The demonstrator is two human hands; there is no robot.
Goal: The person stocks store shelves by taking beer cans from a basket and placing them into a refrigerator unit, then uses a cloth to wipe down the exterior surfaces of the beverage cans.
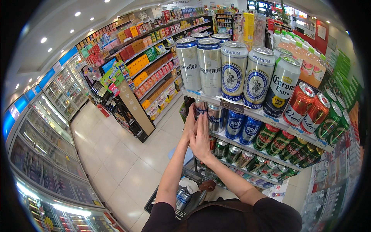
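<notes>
At the left end of the rack's second shelf, a silver beer can [200,106] stands between my two hands. My left hand [189,125] lies along its left side with the fingers pointing up. In front of the can is my right hand [201,141], its fingers straight and close together, hiding the lower part. The two hands meet at the palms' edges. Just right of them stands another silver beer can [215,117]. Two blue Laoshan cans [233,124] come after it on the same shelf.
Tall Hoegaarden cans [188,65] and Blue Girl cans [234,72] line the top shelf above my hands. A black basket [150,200] below holds silver-blue cans [183,199]. A snack aisle [153,78] stands ahead, with glass-door fridges [52,127] at left.
</notes>
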